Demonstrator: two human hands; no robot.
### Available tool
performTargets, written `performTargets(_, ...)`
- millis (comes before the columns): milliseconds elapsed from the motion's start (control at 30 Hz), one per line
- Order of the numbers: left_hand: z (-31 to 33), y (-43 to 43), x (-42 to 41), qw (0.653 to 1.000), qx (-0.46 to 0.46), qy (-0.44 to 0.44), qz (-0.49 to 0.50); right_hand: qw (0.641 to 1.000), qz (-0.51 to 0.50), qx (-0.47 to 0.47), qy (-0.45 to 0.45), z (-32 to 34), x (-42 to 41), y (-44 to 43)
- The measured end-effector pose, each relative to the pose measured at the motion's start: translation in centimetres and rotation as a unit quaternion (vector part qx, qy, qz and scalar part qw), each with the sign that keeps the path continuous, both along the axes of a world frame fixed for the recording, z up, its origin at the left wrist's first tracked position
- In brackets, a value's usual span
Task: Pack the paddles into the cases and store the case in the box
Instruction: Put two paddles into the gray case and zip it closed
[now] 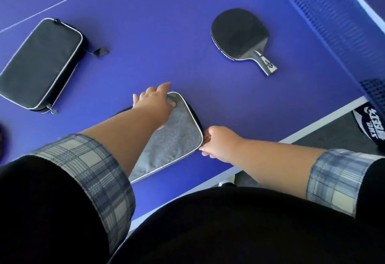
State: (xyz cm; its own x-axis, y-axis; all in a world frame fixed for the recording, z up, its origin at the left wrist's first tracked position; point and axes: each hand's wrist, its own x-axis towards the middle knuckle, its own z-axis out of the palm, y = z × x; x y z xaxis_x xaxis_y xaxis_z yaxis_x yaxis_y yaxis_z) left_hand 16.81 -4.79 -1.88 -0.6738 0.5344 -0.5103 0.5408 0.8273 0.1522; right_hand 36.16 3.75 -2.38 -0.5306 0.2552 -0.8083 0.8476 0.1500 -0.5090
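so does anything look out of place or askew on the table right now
Nothing damaged or spilled. One paddle lies loose near the net, not yet in a case. The black case sits angled at the far left. Both hands are on the grey case, left hand on top, right hand at its edge.
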Motion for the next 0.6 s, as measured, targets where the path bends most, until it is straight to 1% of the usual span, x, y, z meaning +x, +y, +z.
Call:
performTargets(67,-0.3,-0.1,1.5,0.996,0.031,0.081,0.03,0.998,0.056,0.035,0.007,-0.3,0.0,0.3)
performTargets(100,-0.4,-0.3,2.4,0.992,0.051,0.107,0.05,0.993,0.098,0.065,0.013,-0.3,-0.1,0.5)
performTargets(167,-0.8,-1.0,4.2,0.988,0.072,0.121,0.061,0.978,0.163,0.127,0.026,-0.4,-0.4,0.7)
performTargets(200,-1.1,-1.3,5.0,0.99,0.063,0.115,0.049,0.974,0.172,0.147,0.034,-0.4,-0.4,0.8)
performTargets(300,-2.3,-2.1,5.7,0.994,0.005,0.104,0.026,0.971,0.159,0.174,0.039,-0.5,-0.1,0.0)
performTargets(367,-3.0,-2.3,4.8,0.992,-0.018,0.123,0.034,0.971,0.148,0.186,0.031,-0.7,0.0,-1.0)
performTargets(433,-3.4,-2.2,3.7,0.989,-0.026,0.141,0.045,0.973,0.118,0.195,0.026,-0.8,-0.2,-1.8)
performTargets(533,-3.7,-1.8,2.3,0.988,-0.023,0.136,0.071,0.978,0.078,0.194,0.023,-0.6,-0.6,-2.5)
performTargets(600,-3.9,-1.7,2.1,0.988,-0.019,0.13,0.074,0.985,0.052,0.162,0.035,-0.4,-0.6,-2.7)
